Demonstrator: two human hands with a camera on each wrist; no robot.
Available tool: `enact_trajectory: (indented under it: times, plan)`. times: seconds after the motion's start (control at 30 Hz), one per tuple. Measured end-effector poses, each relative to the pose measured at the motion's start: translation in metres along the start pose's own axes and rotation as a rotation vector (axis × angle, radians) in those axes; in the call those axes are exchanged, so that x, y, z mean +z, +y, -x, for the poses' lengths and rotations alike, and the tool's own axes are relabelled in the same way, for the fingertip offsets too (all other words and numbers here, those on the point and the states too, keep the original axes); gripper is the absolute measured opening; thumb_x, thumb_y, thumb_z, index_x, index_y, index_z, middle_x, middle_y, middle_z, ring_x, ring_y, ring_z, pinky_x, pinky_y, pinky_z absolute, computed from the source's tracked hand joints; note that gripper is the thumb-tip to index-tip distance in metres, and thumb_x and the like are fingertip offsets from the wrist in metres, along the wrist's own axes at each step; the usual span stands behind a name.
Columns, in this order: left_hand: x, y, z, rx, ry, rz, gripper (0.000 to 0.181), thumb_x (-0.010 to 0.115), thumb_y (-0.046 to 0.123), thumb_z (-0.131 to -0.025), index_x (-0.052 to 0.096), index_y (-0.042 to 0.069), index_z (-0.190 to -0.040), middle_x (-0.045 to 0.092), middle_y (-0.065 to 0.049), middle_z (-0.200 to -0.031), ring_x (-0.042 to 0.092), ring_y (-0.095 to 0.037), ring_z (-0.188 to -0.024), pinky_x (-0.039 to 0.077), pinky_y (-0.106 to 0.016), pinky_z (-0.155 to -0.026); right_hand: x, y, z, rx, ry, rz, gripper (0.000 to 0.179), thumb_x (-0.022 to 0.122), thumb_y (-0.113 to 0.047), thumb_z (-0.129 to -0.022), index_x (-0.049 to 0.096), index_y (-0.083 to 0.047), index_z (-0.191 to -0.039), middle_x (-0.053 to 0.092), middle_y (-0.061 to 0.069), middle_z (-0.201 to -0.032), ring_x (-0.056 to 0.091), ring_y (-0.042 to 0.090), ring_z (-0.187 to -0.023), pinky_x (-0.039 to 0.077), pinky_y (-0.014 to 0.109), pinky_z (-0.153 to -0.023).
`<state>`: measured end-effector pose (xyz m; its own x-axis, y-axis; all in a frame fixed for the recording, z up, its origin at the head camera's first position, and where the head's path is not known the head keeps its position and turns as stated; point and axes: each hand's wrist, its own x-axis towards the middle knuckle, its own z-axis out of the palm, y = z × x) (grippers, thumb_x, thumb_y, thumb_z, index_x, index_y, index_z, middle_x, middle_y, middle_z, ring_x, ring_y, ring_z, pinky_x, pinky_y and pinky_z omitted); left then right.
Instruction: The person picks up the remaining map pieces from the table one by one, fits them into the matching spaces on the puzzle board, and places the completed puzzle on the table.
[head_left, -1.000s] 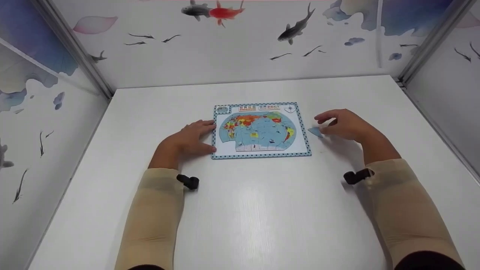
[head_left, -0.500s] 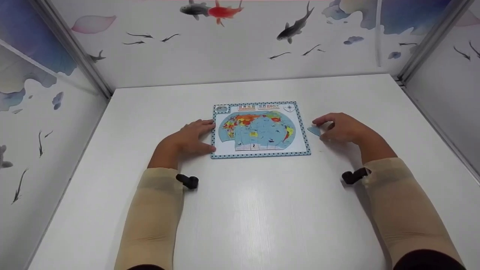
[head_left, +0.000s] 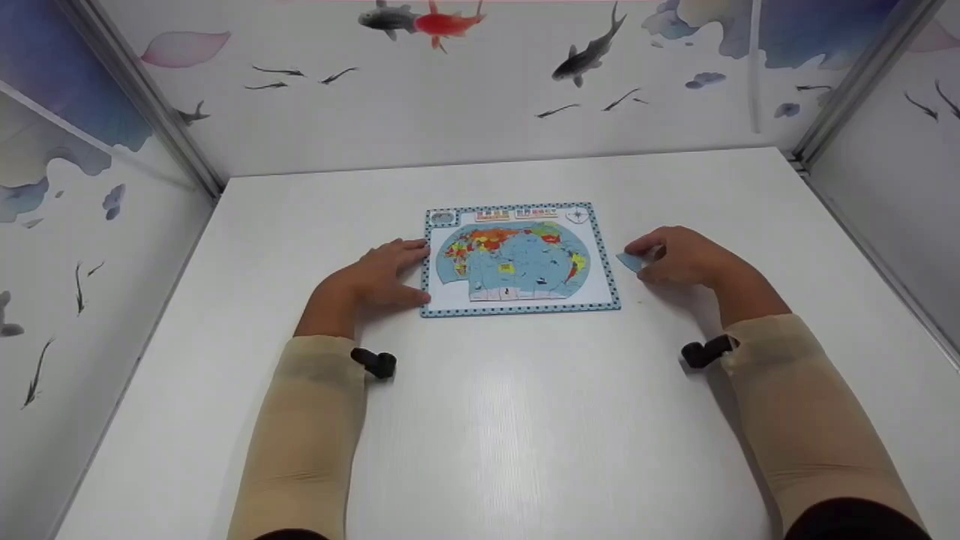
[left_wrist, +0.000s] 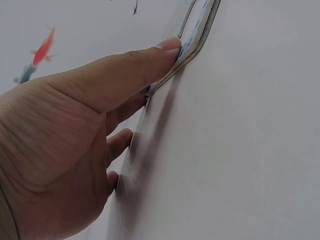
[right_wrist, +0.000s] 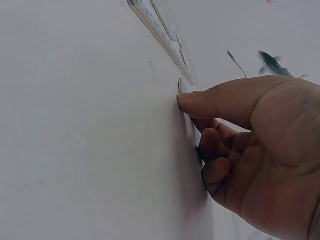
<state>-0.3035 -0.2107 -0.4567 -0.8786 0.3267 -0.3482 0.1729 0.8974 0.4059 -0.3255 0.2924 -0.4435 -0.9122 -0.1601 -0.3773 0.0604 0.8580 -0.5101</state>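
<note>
A world-map jigsaw puzzle [head_left: 525, 262] with a blue dotted border lies flat on the table. Most of its map is filled with pieces; a white gap shows at the lower left of the map. My left hand [head_left: 382, 277] rests at the board's left edge, fingers fairly straight. In the left wrist view its thumb [left_wrist: 160, 57] touches the border. Just right of the board, my right hand [head_left: 682, 256] pinches a small blue puzzle piece [head_left: 628, 261] between thumb and forefinger. The right wrist view shows this piece [right_wrist: 182, 86] edge-on at the table, its other fingers curled.
The white table [head_left: 495, 420] extends around the board. Behind it stands a white wall [head_left: 480, 112] painted with fish, and side panels close in on the left and right. A small black device [head_left: 375, 363] sits on each sleeve.
My right thumb and forefinger have come in on the blue puzzle piece, with the hand dipping slightly. The left hand and the board have stayed in place.
</note>
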Motion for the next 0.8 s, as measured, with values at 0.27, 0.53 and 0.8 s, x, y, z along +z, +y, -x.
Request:
enact_trajectory:
  times: [0.27, 0.53, 0.8]
  plan:
    - [0.000, 0.002, 0.001, 0.003, 0.004, 0.008, 0.092, 0.076, 0.054, -0.094, 0.026, 0.041, -0.170, 0.014, 0.011, -0.182, 0.002, -0.031, -0.171, 0.011, -0.068, -0.135, -0.003, -0.002, 0.001, -0.005, 0.005, -0.028, 0.059, 0.077, -0.027, -0.097, 0.058, -0.022, -0.153, 0.056, 0.013, -0.150, 0.054, 0.037, -0.132, 0.054, 0.054, -0.110]
    - [0.001, 0.001, 0.001, -0.002, 0.012, 0.013, 0.092, 0.077, 0.055, -0.093, 0.027, 0.043, -0.169, 0.014, 0.011, -0.182, 0.004, -0.031, -0.171, 0.014, -0.068, -0.134, -0.007, -0.026, 0.010, -0.074, 0.036, -0.076, 0.056, 0.080, -0.033, -0.096, 0.063, -0.029, -0.149, 0.061, 0.008, -0.140, 0.057, 0.031, -0.118, 0.054, 0.037, -0.091]
    - [0.002, 0.003, 0.004, -0.042, 0.019, 0.016, 0.091, 0.077, 0.058, -0.092, 0.027, 0.049, -0.168, 0.014, 0.013, -0.181, 0.002, -0.030, -0.171, 0.014, -0.070, -0.133, -0.004, -0.065, 0.017, -0.141, 0.068, -0.078, 0.054, 0.083, -0.033, -0.094, 0.067, -0.033, -0.146, 0.061, 0.009, -0.136, 0.055, 0.029, -0.113, 0.053, 0.034, -0.082]
